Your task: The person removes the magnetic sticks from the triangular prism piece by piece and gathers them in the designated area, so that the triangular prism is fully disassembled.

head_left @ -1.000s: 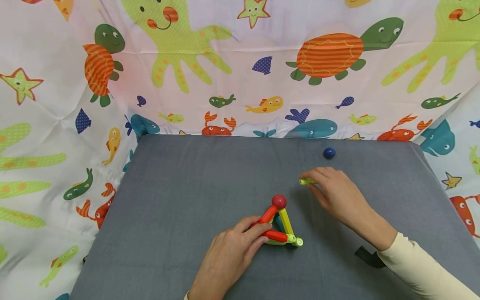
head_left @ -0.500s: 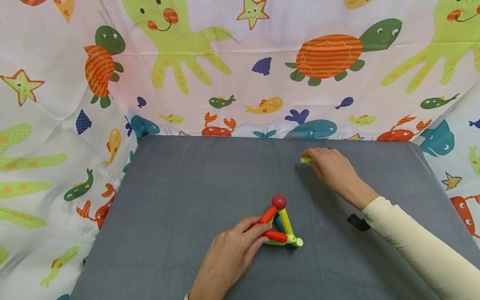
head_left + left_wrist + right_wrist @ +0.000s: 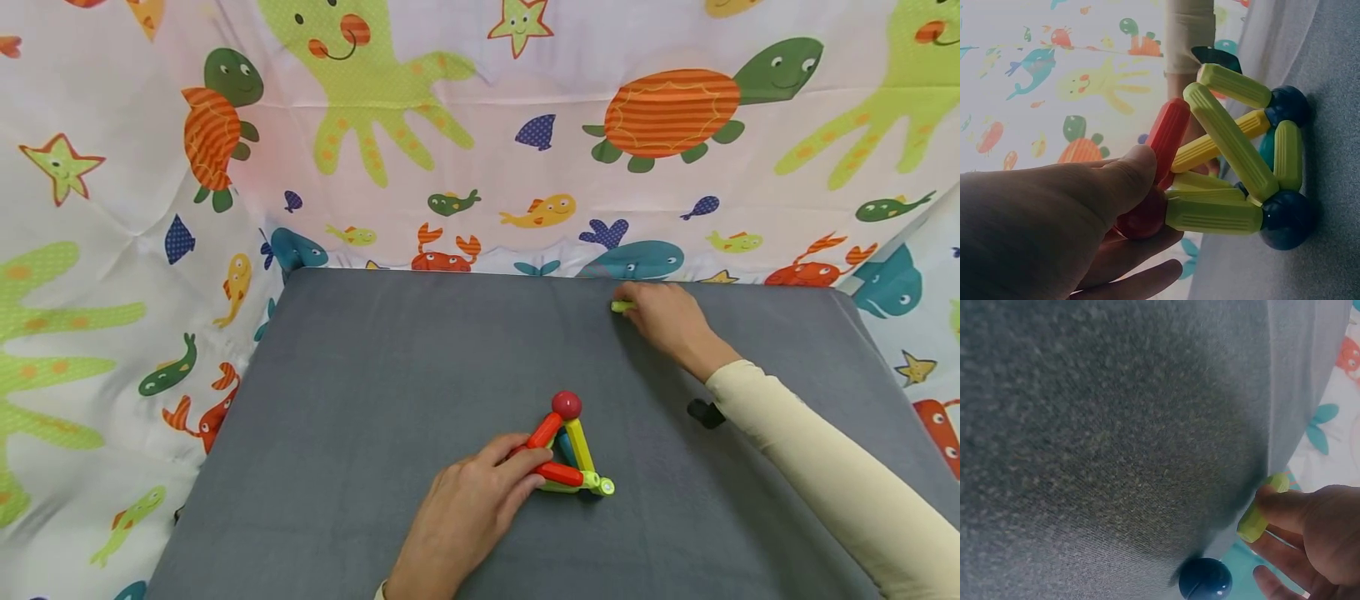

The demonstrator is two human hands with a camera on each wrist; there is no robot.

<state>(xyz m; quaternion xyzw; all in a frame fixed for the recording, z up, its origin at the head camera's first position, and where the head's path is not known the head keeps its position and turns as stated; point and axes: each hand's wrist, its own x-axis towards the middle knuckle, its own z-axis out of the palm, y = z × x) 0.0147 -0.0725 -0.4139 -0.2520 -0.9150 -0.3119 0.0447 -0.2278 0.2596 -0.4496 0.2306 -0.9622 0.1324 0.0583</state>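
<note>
My left hand [image 3: 465,512] grips a frame built of magnetic rods and balls. In the left wrist view its thumb and fingers are round a red ball [image 3: 1142,215] at one corner. The frame has red rods [image 3: 1169,134], a yellow rod [image 3: 579,446], light green rods [image 3: 1232,140], another red ball [image 3: 567,405] and dark blue balls [image 3: 1288,219]. Far right, my right hand [image 3: 666,321] pinches a short light green rod [image 3: 622,307] between thumb and fingers. A loose dark blue ball [image 3: 1205,579] lies on the cloth near that hand; the head view hides it.
Grey cloth [image 3: 375,358] covers the table. At its far edge hangs a white curtain [image 3: 487,150] printed with sea animals, which also runs down both sides. A small black object [image 3: 706,413] sits under the right wrist.
My right hand has reached away toward the table's far edge with the green rod, covering the blue ball in the head view. My left hand keeps its grip on the frame.
</note>
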